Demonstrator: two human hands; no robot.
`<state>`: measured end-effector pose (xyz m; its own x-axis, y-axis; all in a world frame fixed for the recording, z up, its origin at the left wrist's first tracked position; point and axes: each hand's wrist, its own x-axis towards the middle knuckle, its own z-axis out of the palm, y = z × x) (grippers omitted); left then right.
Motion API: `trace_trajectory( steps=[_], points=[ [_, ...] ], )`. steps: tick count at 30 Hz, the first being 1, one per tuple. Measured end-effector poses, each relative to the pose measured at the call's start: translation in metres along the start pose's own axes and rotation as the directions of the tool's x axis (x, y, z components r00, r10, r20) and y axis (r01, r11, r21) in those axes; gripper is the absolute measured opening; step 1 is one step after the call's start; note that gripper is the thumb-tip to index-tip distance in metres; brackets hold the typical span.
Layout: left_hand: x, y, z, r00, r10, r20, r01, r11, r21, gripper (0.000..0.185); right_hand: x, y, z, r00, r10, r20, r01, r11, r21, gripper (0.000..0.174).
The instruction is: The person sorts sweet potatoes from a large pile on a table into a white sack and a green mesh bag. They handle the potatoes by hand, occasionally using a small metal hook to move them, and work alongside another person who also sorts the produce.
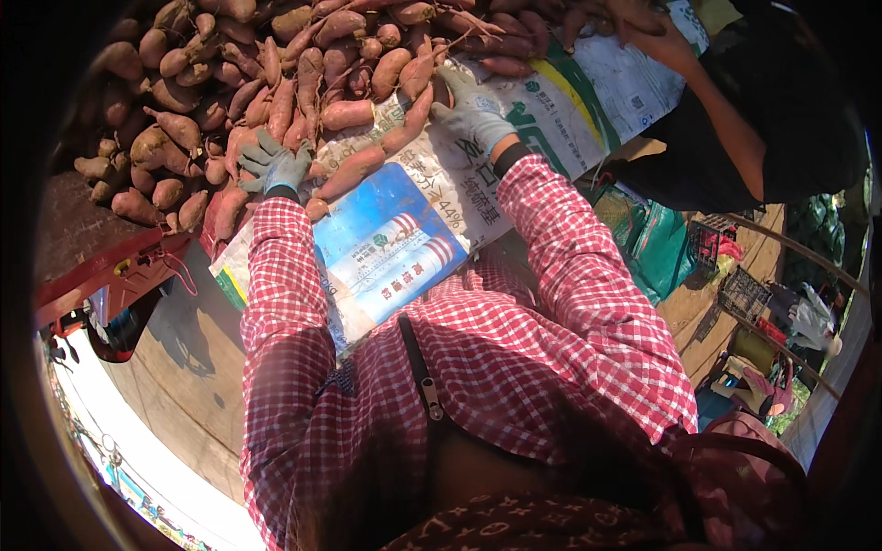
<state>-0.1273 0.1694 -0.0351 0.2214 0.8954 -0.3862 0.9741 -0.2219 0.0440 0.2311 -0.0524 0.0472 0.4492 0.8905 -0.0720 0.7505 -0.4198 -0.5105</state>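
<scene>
Many reddish sweet potatoes [337, 58] lie in a heap at the top and upper left. My left hand [272, 165], in a grey work glove, rests with spread fingers on the heap's lower edge. My right hand [474, 109], in a similar glove, reaches to the heap's right part; its fingertips are beside some roots, and whether it grips one I cannot tell. Between the hands a few sweet potatoes [353, 172] lie end to end on a printed woven sack [441, 179], which is spread before me. Its blue printed panel faces up.
At the upper right a co-worker's bare hand [634, 24] touches the heap. The red metal edge [103, 268] of the bed under the heap is at the left. Green sacks [661, 248] and black plastic crates [744, 293] stand on the ground at the right.
</scene>
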Motion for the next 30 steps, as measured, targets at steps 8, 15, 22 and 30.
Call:
trace_trajectory(
  steps=[8, 15, 22, 30],
  points=[
    [-0.019, -0.001, 0.005, 1.000, -0.012, -0.020, 0.012, 1.000, -0.015, 0.089, 0.007, 0.041, -0.011, 0.991, -0.105, 0.085, -0.043, 0.351, 0.935, 0.069],
    [-0.033, 0.014, -0.019, 0.996, -0.034, 0.085, 0.040, 0.997, -0.070, 0.105, -0.001, 0.084, -0.110, 0.911, 0.397, 0.115, -0.208, 0.200, 0.957, 0.065],
    [-0.021, 0.009, -0.014, 0.998, -0.012, 0.068, 0.018, 0.996, -0.088, 0.098, 0.075, 0.119, -0.080, 0.939, 0.322, -0.119, -0.301, 0.939, 0.169, 0.054],
    [-0.038, 0.025, -0.024, 0.967, -0.169, -0.189, 0.182, 0.982, 0.054, 0.102, -0.070, 0.068, -0.131, 0.972, 0.229, 0.061, -0.134, 0.317, 0.939, 0.045]
  ],
)
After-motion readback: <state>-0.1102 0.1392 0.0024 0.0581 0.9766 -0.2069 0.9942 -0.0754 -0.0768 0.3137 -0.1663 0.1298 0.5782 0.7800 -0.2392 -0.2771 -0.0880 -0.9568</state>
